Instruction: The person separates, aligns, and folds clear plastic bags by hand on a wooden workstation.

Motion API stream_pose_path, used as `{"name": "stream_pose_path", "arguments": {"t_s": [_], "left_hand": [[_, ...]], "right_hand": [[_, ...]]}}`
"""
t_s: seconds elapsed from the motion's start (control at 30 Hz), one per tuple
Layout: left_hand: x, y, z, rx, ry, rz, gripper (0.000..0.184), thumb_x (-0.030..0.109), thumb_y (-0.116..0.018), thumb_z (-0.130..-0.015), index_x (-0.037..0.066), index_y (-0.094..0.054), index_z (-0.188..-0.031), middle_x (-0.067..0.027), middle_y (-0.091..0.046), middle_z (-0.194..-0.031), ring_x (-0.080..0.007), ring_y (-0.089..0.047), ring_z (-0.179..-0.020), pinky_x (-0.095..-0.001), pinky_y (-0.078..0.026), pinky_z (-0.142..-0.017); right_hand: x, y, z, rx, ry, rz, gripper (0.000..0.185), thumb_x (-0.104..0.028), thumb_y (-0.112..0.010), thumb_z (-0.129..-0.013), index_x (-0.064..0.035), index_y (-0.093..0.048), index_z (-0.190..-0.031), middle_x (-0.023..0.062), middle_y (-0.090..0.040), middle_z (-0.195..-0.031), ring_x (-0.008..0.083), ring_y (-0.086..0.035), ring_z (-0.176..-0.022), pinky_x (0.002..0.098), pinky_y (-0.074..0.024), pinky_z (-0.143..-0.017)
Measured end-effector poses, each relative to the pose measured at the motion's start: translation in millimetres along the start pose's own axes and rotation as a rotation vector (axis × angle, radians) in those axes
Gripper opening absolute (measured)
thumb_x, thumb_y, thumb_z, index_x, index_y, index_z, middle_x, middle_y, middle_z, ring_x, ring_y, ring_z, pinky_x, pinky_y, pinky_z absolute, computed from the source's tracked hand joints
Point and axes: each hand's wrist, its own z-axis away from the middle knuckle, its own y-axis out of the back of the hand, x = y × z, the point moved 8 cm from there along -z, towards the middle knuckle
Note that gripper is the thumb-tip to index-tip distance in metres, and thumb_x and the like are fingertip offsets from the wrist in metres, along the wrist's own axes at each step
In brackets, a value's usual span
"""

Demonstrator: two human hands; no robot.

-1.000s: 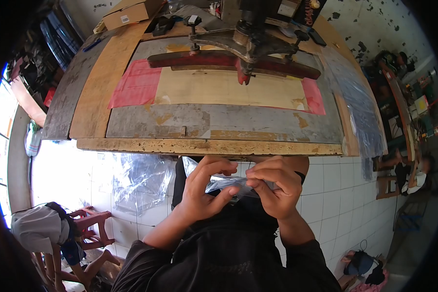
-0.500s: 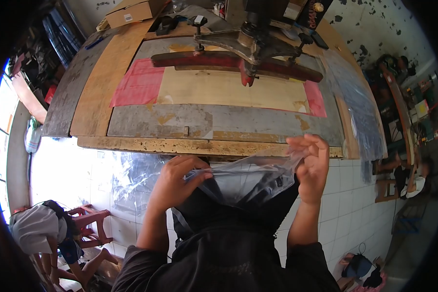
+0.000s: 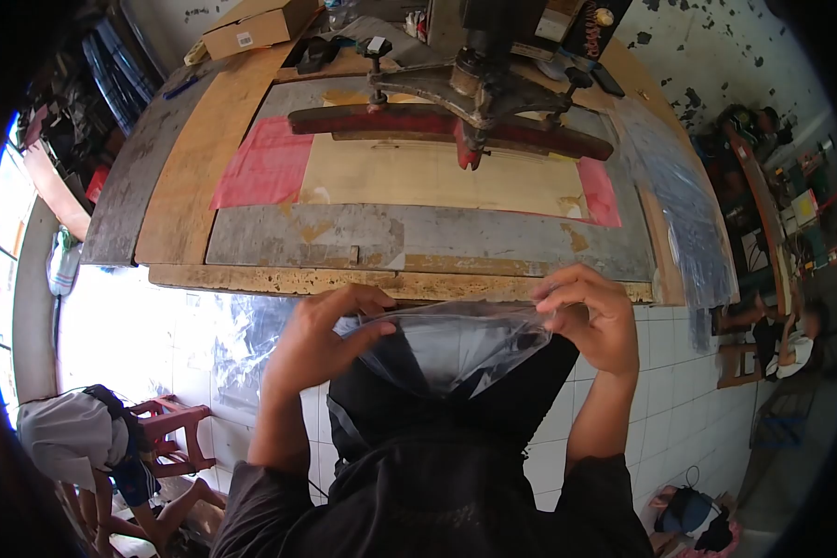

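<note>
Left hand [image 3: 318,342] and right hand [image 3: 597,321], partly curled, hold clear plastic [image 3: 456,346] beside worn table [image 3: 284,234], above tiled floor [image 3: 671,400]

And there's the plastic sheet [image 3: 451,349], between left hand [image 3: 321,337] and right hand [image 3: 593,314], above the lap [image 3: 538,379], just before the near edge of the table [image 3: 179,177]. Onto the table: press head [image 3: 471,93] over a flat sheet [image 3: 437,179]; back left, cardboard box [image 3: 260,30], pen [image 3: 181,86] nearer; back right, phone [image 3: 608,79]; plastic film [image 3: 697,237] down the right side!

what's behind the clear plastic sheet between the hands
Through the clear plastic sheet, dark trousers and pale floor show faintly. Whatever lies behind the left hand and right hand is covered and can't be seen.
</note>
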Motion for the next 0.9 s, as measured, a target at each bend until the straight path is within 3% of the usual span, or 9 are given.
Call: {"name": "stream_pose_path", "arguments": {"t_s": [0.1,0.23,0.3,0.33,0.43,0.53,0.8,0.9], "left_hand": [[-2.7,20.1,-14.2,-0.035,-0.045,-0.038,0.029,0.013,-0.087,-0.085,0.004,-0.072,-0.108,-0.0069,-0.078,-0.108,-0.0213,-0.074,-0.098,-0.0345,-0.056,-0.087],[-9.0,43.9,-40.4,-0.09,-0.067,-0.161,0.032,0.009,-0.083,-0.087,0.004,-0.07,-0.115,-0.0093,-0.075,-0.113,-0.0219,-0.072,-0.104,-0.0387,-0.055,-0.094],[-19.0,45.8,-56.3,-0.073,-0.018,0.01,0.041,0.006,-0.082,-0.088,0.002,-0.063,-0.124,-0.0106,-0.072,-0.117,-0.0212,-0.071,-0.109,-0.0382,-0.054,-0.098],[-33.6,36.6,-63.2,-0.075,0.079,0.355,0.046,0.001,-0.077,-0.091,0.001,-0.056,-0.133,-0.0111,-0.07,-0.117,-0.0196,-0.069,-0.111,-0.0351,-0.053,-0.099],[-55.4,22.7,-83.4,0.021,0.075,0.543,0.044,-0.004,-0.07,-0.096,0.001,-0.054,-0.136,-0.0114,-0.069,-0.115,-0.0172,-0.069,-0.11,-0.0311,-0.053,-0.097],[-66.1,16.1,-84.6,0.067,0.164,0.412,0.04,-0.006,-0.067,-0.097,0.001,-0.056,-0.135,-0.009,-0.068,-0.116,-0.0142,-0.068,-0.108,-0.0287,-0.053,-0.094],[-71.3,18.8,-82.5,0.186,0.142,0.408,0.038,-0.003,-0.071,-0.096,0.0,-0.06,-0.132,-0.0017,-0.063,-0.101,-0.0116,-0.067,-0.103,-0.027,-0.052,-0.089],[-73.6,20.8,-81.1,0.208,0.152,0.41,0.039,-0.002,-0.073,-0.096,0.0,-0.061,-0.132,0.0001,-0.061,-0.098,-0.0104,-0.066,-0.101,-0.0261,-0.052,-0.089]], "right_hand": [[6.7,16.9,-7.3,0.152,0.08,0.011,0.011,-0.008,-0.079,-0.092,0.0006,-0.075,-0.099,0.0136,-0.074,-0.103,0.0203,-0.071,-0.094,0.0319,-0.0548,-0.086],[53.0,45.2,-8.9,0.445,-0.051,-0.213,0.015,-0.011,-0.072,-0.101,0.0039,-0.074,-0.1,0.0086,-0.075,-0.098,0.0161,-0.07,-0.093,0.0313,-0.0542,-0.087],[64.2,48.3,-12.3,0.464,-0.053,-0.23,0.018,-0.013,-0.07,-0.102,0.0042,-0.073,-0.101,0.0078,-0.074,-0.099,0.0147,-0.069,-0.092,0.0311,-0.0537,-0.085],[73.9,49.2,-14.0,0.479,-0.077,-0.271,0.018,-0.014,-0.069,-0.103,0.0042,-0.073,-0.101,0.0076,-0.074,-0.099,0.0139,-0.068,-0.09,0.0303,-0.0534,-0.083],[109.8,50.0,-14.7,0.54,-0.18,-0.266,0.019,-0.014,-0.068,-0.103,0.0038,-0.073,-0.103,0.0071,-0.074,-0.098,0.0126,-0.067,-0.087,0.0285,-0.0526,-0.08],[123.5,49.3,-13.1,0.608,-0.265,-0.26,0.019,-0.015,-0.067,-0.104,0.0032,-0.072,-0.104,0.0065,-0.074,-0.098,0.0114,-0.067,-0.084,0.0264,-0.0518,-0.077],[128.9,46.6,-8.9,0.709,-0.342,-0.246,0.019,-0.016,-0.067,-0.104,0.0024,-0.071,-0.106,0.0074,-0.074,-0.099,0.0114,-0.068,-0.086,0.0273,-0.0564,-0.075],[126.7,46.4,-12.1,0.693,-0.288,-0.244,0.018,-0.014,-0.068,-0.103,0.0008,-0.069,-0.114,0.0084,-0.074,-0.099,0.012,-0.069,-0.089,0.0287,-0.0585,-0.075]]}}
